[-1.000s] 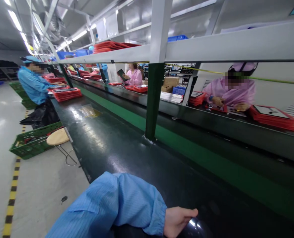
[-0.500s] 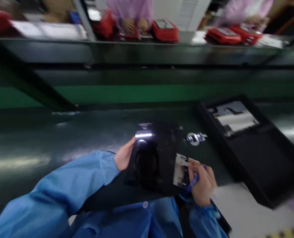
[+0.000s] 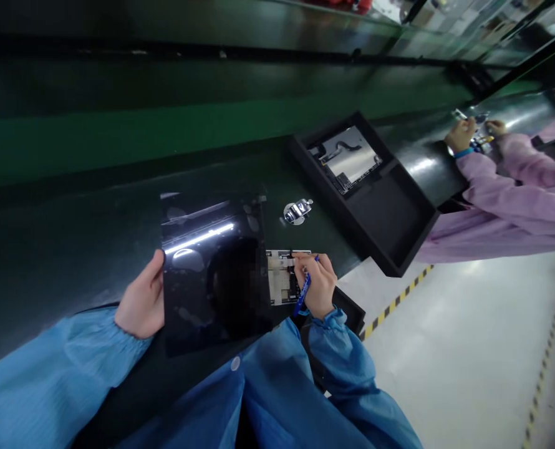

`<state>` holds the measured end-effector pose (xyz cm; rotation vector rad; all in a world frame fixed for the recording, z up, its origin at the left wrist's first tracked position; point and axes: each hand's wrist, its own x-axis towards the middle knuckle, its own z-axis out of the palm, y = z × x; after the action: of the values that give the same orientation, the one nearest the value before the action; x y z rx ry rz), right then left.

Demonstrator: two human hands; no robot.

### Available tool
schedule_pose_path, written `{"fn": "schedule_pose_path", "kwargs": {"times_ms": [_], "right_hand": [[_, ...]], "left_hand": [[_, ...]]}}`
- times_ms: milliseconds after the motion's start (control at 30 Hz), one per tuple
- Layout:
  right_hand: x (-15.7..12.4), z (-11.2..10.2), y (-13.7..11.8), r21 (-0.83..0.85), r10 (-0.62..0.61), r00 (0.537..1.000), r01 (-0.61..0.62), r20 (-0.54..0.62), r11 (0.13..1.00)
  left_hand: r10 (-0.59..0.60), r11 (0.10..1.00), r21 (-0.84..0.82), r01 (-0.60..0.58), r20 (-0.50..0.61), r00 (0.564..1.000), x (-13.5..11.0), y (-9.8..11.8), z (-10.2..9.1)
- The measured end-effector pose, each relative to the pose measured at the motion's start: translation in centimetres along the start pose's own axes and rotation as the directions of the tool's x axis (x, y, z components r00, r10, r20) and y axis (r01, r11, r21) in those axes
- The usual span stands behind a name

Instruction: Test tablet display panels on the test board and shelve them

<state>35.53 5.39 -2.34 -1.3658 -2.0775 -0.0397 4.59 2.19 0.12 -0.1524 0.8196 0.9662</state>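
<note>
My left hand (image 3: 141, 293) grips the lower left edge of a glossy black panel (image 3: 212, 274) lying on the dark belt. My right hand (image 3: 317, 287) holds a blue marker pen (image 3: 303, 293), with its fingers over a small circuit board with a white label (image 3: 280, 277) next to the panel's right edge. A shiny metal part (image 3: 297, 212) lies just beyond the board. Farther right sits a black foam tray (image 3: 364, 193) holding a flat silver-backed unit (image 3: 345, 159) in its upper pocket. My blue sleeves cover both forearms.
The dark green conveyor belt (image 3: 72, 212) runs across the view. A co-worker's pink sleeves (image 3: 506, 212) and hands (image 3: 474, 131) reach in at the upper right, working on small parts. Past the belt edge lies a pale floor (image 3: 469, 343) with yellow-and-black tape (image 3: 394, 305).
My view has swung from along the line down onto the belt, bringing both hands in. The black panel now lies flatter, and my right hand with the pen sits over the board.
</note>
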Motion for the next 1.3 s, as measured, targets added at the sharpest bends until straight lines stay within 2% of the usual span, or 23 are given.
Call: {"fn": "schedule_pose_path", "kwargs": {"times_ms": [100,267,367,467,567,700,800,867,1000,1300], "right_hand": [[0.1,-0.1,-0.2,-0.001,0.005,1.0,-0.005,0.009,1.0],[0.1,-0.1,-0.3,0.013,0.003,1.0,-0.003,0.01,1.0],[-0.1,0.0,-0.1,0.005,0.015,1.0,-0.015,0.014,1.0],[-0.2,0.2,0.0,0.007,0.017,1.0,-0.017,0.005,1.0],[-0.1,0.2,-0.2,0.013,0.002,1.0,-0.002,-0.002,1.0],[0.0,0.2,-0.3,0.015,-0.003,1.0,0.003,-0.003,1.0],[-0.2,0.3,-0.2,0.014,0.003,1.0,-0.003,-0.002,1.0],[-0.3,0.3,-0.2,0.026,0.012,1.0,-0.012,0.013,1.0],[-0.4,0.4,-0.1,0.047,0.036,0.999,-0.037,0.036,0.998],[-0.4,0.6,-0.2,0.04,0.014,1.0,-0.014,-0.003,0.999]], "left_hand": [[0.015,1.0,0.012,-0.015,-0.003,1.0,-0.1,0.1,0.3],[-0.007,0.999,-0.045,0.003,-0.082,0.997,-0.2,0.2,0.9],[0.007,0.999,-0.046,-0.008,-0.031,0.999,-0.2,0.2,1.2],[0.074,0.995,-0.068,-0.071,0.036,0.997,-0.1,0.2,1.3],[0.108,0.99,-0.099,-0.103,0.042,0.993,0.1,0.2,1.1],[0.128,0.987,-0.092,-0.131,-0.038,0.991,0.1,0.4,1.0],[0.162,0.983,-0.065,-0.172,-0.136,0.977,0.0,0.8,1.3],[0.189,0.979,-0.041,-0.198,-0.162,0.969,-0.1,1.1,1.3],[0.238,0.97,-0.007,-0.242,-0.154,0.959,-0.3,1.5,0.8],[0.215,0.976,-0.007,-0.218,-0.134,0.967,-0.2,1.3,0.2]]}}
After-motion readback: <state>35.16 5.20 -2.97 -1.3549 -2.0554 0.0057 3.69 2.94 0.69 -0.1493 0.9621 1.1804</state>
